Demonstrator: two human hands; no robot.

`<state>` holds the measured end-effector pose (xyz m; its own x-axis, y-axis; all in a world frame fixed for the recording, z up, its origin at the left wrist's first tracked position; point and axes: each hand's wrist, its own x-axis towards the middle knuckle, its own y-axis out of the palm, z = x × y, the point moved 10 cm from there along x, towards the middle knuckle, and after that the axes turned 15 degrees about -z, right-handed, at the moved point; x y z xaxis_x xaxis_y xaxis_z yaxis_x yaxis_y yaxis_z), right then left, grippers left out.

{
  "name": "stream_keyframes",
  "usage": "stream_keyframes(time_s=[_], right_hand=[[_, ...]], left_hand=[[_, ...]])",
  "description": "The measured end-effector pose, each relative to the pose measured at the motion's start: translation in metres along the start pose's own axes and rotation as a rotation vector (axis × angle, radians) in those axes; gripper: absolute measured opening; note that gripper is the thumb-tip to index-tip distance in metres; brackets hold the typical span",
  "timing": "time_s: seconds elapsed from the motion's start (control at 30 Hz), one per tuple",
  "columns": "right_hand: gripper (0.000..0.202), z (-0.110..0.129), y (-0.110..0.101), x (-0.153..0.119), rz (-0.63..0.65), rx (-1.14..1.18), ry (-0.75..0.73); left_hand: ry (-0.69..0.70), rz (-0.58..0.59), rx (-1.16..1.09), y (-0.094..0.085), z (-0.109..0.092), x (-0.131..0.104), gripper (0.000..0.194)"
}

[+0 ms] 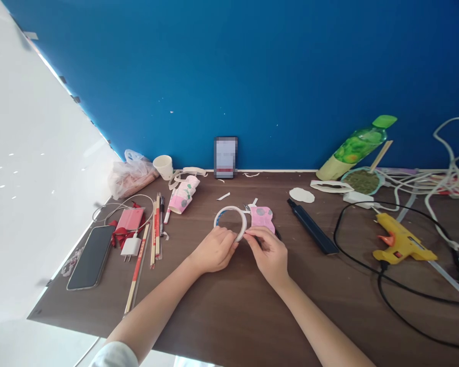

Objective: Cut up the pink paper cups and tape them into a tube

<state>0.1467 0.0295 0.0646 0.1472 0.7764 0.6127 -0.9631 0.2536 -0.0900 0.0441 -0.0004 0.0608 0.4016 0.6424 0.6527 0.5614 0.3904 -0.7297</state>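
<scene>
A white ring that looks like a roll of tape (244,216), with some blue on its inner side, is held upright over the middle of the table. Closed around its lower edge is my left hand (216,250). My right hand (270,255) pinches at the ring's right side with thumb and forefinger; whether it grips the tape's end is too small to tell. Just behind the right hand lies a pink piece with grey spots (263,216), next to scissors (247,208) that are mostly hidden.
Right: a black stick-like tool (312,227), white paper ovals (302,194), a yellow glue gun (403,239) with a looping black cable, a tilted green bottle (355,148). Left: a phone (91,257), chopsticks (137,270), a pink paper cup (184,194). A screen (225,157) leans against the blue wall.
</scene>
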Motion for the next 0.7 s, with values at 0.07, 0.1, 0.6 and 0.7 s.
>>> stream_keyframes(time_s=[0.07,0.1,0.6,0.7], right_hand=[[0.006,-0.002,-0.001,-0.001,-0.006,0.007,0.029],[0.006,-0.004,-0.001,-0.001,-0.007,0.013,0.054],[0.008,-0.021,0.006,-0.007,0.02,0.014,0.204],[0.008,-0.025,0.002,-0.008,-0.035,0.046,0.237]], left_hand=[[0.004,0.01,0.005,0.0,0.0,0.0,0.025],[0.01,0.017,0.008,0.0,0.0,0.0,0.025],[-0.017,0.014,0.039,0.003,0.003,0.0,0.025],[-0.01,0.004,0.054,0.005,0.002,-0.001,0.025]])
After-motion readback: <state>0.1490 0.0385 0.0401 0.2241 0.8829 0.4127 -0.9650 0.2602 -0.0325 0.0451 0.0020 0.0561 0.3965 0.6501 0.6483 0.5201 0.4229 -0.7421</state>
